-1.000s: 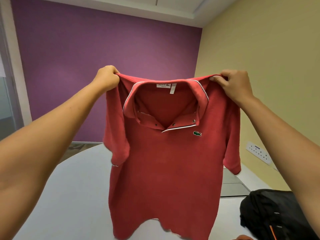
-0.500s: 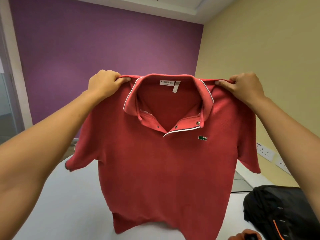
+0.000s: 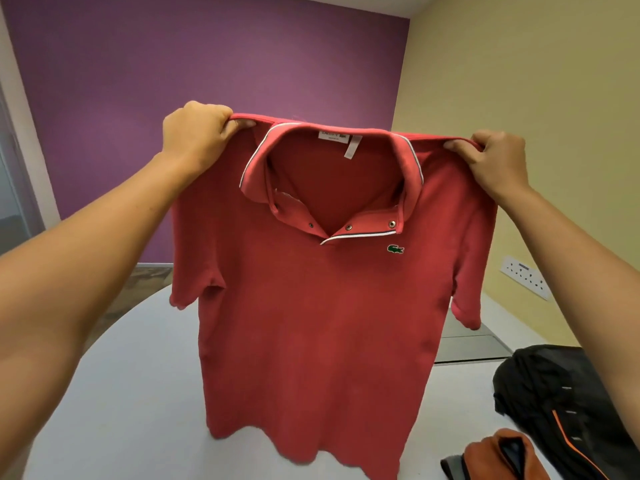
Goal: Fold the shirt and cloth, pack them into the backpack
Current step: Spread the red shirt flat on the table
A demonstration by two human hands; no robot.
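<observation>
A: What is seen at the left of the view?

B: The left hand (image 3: 195, 138) is raised, its fingers curled tight around one shoulder seam of the red knitted polo shirt with white-edged collar (image 3: 322, 306). Below it, the pale grey rounded tabletop (image 3: 114, 393) is spread.

A: And the shirt itself?

B: It is held up in the air, front facing the camera, collar open, sleeves hanging. Its hem appears to be just touching or just clear of the tabletop; which cannot be told.

A: Further right?

B: The right hand (image 3: 498, 164) is closed on the other shoulder seam in the same pinch. Lower right, the black fabric backpack with orange piping (image 3: 561, 403) is lying on the table, and a rust-orange soft cloth (image 3: 502, 457) is resting just beside it, near the frame's bottom edge.

A: Which step is judged to be in hand?

B: The shirt is being spread out ahead of folding; no fold has been made yet, and nothing seems packed.

A: What is called for next?

B: Probably the shirt should be laid flat on the tabletop, kept clear of the backpack, before the sleeves are folded in.
</observation>
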